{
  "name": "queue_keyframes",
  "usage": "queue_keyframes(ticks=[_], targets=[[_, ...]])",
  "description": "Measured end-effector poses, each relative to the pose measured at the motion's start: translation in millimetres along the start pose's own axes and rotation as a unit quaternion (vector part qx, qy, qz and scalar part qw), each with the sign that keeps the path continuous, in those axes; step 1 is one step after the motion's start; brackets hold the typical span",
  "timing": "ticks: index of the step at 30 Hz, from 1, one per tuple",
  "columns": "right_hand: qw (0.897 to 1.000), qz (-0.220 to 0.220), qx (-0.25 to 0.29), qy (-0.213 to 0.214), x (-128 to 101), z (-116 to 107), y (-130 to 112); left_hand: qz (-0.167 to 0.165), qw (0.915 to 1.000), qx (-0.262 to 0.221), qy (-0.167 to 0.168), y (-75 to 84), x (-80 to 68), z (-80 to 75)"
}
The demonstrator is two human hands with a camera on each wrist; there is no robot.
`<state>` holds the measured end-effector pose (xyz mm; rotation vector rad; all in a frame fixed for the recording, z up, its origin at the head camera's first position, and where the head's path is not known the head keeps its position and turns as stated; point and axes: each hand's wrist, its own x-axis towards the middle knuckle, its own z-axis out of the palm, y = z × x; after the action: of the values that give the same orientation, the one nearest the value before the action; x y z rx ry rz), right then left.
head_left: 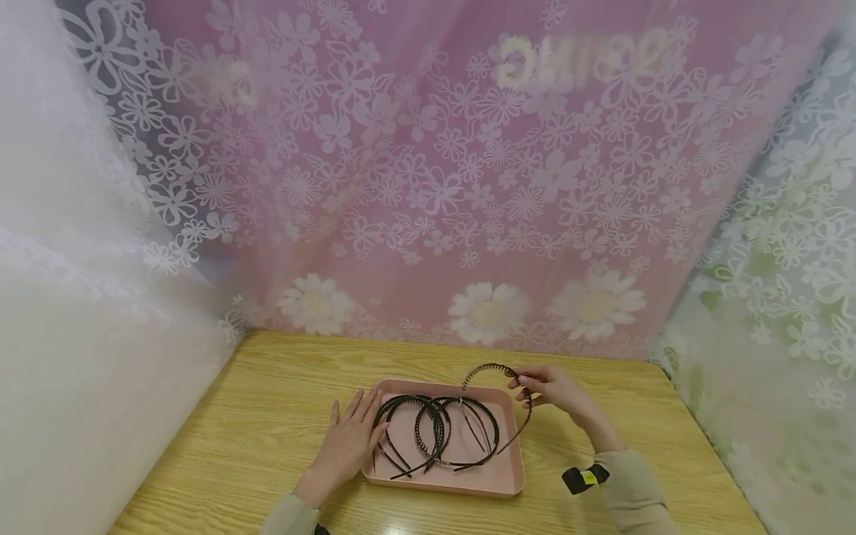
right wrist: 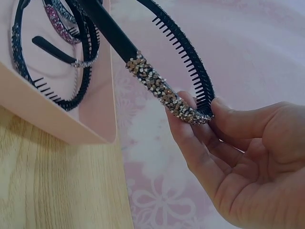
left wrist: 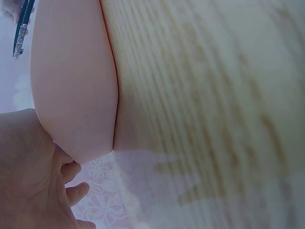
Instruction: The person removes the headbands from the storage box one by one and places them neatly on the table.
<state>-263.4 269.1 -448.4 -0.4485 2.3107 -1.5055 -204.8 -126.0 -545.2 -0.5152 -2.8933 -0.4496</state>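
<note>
**Headband lifted above the pink tray**

The right hand (head_left: pixel 555 390) pinches a rhinestone headband (right wrist: pixel 164 93) between thumb and fingers, holding it above the pink tray's (head_left: pixel 468 479) right edge. The left hand (head_left: pixel 351 438) rests flat, fingers straight, against the tray's left rim, beside other headbands (head_left: pixel 435 431) on the wooden table (head_left: pixel 254 416).

Soft, even daylight glows through the flowered curtain (head_left: pixel 468 186), and a small glare spot sits on the table (head_left: pixel 394 526) at its near edge. The head view bends at its edges; the left wrist view is blurred, the right wrist view sharp up close.

Toothed, rhinestone-studded black headband (right wrist: pixel 162 90) raised above the pink tray (head_left: pixel 511 475).
</note>
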Motion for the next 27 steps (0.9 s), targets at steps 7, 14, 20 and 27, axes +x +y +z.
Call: queue_keyframes(ticks=[7,14,20,27], targets=[[1.0,0.004,-0.001,0.019,-6.0,-12.4,6.5,-0.001,1.0,0.001,0.0,-0.3,-0.4,0.9],[0.999,0.005,0.006,0.037,-13.3,-27.0,19.7,0.002,1.0,0.003,0.003,-0.7,-0.3,2.1],[0.998,0.012,-0.003,0.058,-22.0,-41.1,25.7,0.003,1.0,0.005,0.004,-1.2,0.1,2.9],[0.997,0.023,-0.014,0.076,-29.0,-57.3,34.7,0.003,1.0,0.007,0.007,-1.5,0.6,3.3]])
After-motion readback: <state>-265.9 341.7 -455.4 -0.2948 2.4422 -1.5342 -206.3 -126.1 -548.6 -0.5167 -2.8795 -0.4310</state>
